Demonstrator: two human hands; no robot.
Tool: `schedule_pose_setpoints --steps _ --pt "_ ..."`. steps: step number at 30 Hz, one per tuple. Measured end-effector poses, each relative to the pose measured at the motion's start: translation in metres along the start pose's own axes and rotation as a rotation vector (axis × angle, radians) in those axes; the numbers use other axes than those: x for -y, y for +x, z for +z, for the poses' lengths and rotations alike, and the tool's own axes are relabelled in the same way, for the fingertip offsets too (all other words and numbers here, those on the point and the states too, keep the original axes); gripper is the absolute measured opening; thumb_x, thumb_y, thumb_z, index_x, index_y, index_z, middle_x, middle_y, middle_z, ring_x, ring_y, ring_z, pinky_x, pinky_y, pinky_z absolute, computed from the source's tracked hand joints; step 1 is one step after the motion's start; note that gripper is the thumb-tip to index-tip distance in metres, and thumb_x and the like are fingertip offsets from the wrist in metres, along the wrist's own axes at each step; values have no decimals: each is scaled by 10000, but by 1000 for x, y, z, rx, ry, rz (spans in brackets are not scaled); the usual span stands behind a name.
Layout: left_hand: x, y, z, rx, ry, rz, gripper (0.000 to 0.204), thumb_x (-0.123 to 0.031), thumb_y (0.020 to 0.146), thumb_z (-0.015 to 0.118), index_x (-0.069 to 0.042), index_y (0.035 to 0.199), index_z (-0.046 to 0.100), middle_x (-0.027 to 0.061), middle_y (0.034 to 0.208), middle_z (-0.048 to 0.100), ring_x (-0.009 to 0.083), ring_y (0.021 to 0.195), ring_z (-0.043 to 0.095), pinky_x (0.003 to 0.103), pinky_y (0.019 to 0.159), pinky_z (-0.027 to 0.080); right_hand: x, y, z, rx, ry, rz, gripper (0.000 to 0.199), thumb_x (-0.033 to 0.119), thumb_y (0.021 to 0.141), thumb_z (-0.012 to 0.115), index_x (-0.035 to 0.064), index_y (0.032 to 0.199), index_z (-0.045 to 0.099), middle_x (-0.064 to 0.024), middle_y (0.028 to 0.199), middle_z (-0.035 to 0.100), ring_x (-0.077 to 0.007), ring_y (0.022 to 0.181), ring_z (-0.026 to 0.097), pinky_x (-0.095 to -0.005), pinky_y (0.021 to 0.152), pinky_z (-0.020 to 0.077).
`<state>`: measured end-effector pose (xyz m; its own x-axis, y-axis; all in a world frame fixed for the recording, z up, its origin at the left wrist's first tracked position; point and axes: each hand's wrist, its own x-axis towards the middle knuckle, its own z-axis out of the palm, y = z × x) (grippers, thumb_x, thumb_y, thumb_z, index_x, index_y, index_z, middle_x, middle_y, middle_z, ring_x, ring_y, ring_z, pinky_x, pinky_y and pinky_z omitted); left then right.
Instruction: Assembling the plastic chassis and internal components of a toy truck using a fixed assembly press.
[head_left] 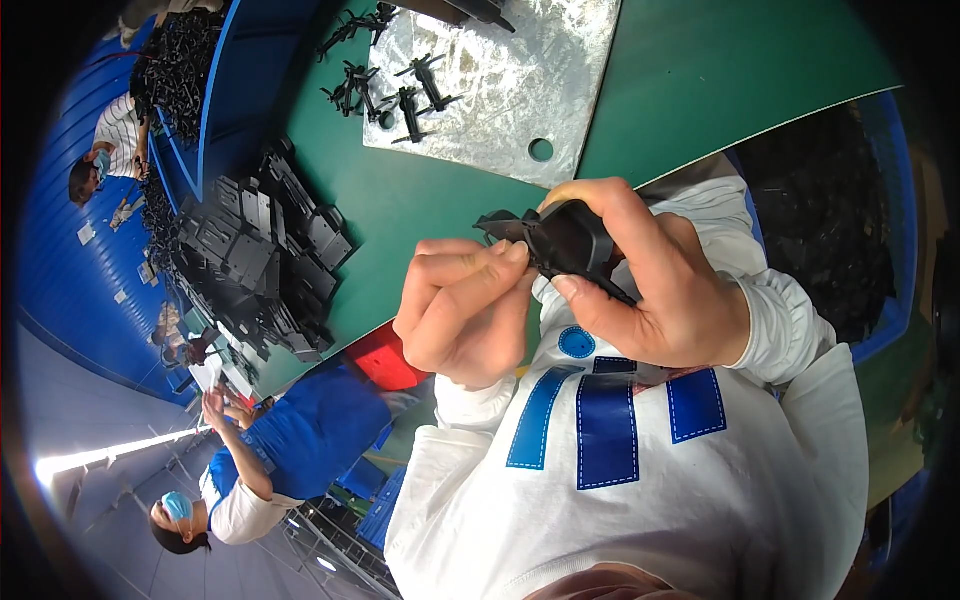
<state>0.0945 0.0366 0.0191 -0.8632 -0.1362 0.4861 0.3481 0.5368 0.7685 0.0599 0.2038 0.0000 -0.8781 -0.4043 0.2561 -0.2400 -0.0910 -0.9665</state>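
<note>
The right hand points toward ten o'clock, thumb and fingers clamped around a black part at two o'clock from the view's centre. The left hand, fingers curled, pinches the part's eight o'clock side.

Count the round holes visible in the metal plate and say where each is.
2. One hole is near the lower-right corner of the metal plate; another hole is near its lower-left corner, beside small black parts. Others may be hidden or out of frame.
</note>
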Motion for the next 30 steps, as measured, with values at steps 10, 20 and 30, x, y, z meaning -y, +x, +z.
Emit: schedule_pose_setpoints --steps 10,20,30 --pt "-3 -2 -2 -2 68 77 411 217 519 785 -4 858 719 99 803 647 210 664 617 291 583 491 0 -3 0 20 -16 -27 471 55 857 663 -83 1258 459 -220 896 619 -361 597 638 -419 521 486" --pt "-5 -5 -1 -40 145 128 476 212 501 779 -48 898 736 72 803 631 193 646 600 278 571 482 4 -4 -2 47 -131 -79 533 30 863 679 -126 1312 438 -235 1146 611 -244 530 611 -328 473 476" --pt "-1 -3 0 -25 88 116 422 212 516 782 -18 866 739 87 800 645 201 668 615 285 558 492 5 -5 -3 37 -43 -21 531 46 856 669 -106 1314 446 -219 1208 598 -260 640 687 -318 539 533"
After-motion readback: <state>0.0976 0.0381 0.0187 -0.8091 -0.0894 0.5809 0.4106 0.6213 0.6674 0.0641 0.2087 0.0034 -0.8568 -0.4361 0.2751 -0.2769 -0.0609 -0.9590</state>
